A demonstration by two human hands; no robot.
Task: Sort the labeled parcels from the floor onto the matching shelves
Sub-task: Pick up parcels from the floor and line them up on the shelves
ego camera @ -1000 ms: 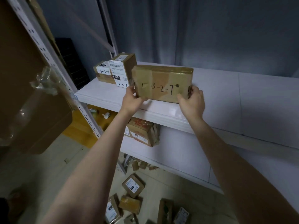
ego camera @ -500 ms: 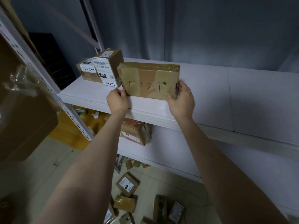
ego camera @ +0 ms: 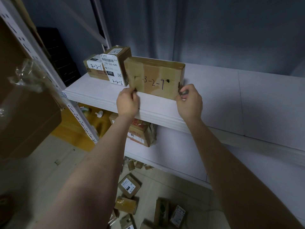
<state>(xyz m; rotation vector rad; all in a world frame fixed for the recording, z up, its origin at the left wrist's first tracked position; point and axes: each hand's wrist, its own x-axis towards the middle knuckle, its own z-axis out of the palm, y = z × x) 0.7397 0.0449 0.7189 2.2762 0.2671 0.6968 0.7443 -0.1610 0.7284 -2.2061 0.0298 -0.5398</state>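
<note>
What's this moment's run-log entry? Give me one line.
step: shelving | parcel 3-2-7: standing on shelf, beside parcel 3-2-6 | left hand: at lower-left corner | right hand: at lower-right corner | grip: unclear

Grey curtain (ego camera: 214, 27) behind, black crate (ego camera: 56, 52) at L, big brown box (ego camera: 24, 116) w/ clear plastic (ego camera: 28, 75)

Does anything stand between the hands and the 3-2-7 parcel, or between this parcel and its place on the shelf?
Nothing visible does. The 3-2-7 parcel already stands on the white shelf, close beside the 3-2-6 parcel. The left hand and right hand hold its lower front corners directly.
</note>
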